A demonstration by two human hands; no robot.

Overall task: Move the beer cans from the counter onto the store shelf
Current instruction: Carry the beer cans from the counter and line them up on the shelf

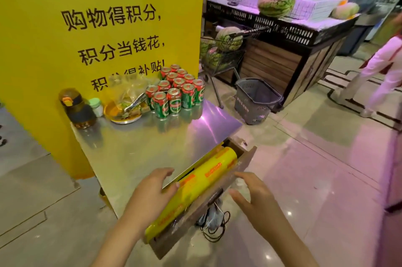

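Beer cans (pixel 176 92) stand well beyond both hands' fingers (pixel 168 174).

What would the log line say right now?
left hand: on wrap roll | right hand: open, empty | beer cans: on counter, untouched

Cans (pixel 176 90): on counter (pixel 134 147), far right corner, against sign (pixel 97 27).
Plate (pixel 121 114): left of cans.
Bottle (pixel 77 107): left of plate.
Roll (pixel 195 188): in drawer (pixel 202 208), counter's near right edge.
Basket (pixel 256 101): on floor, right of counter.
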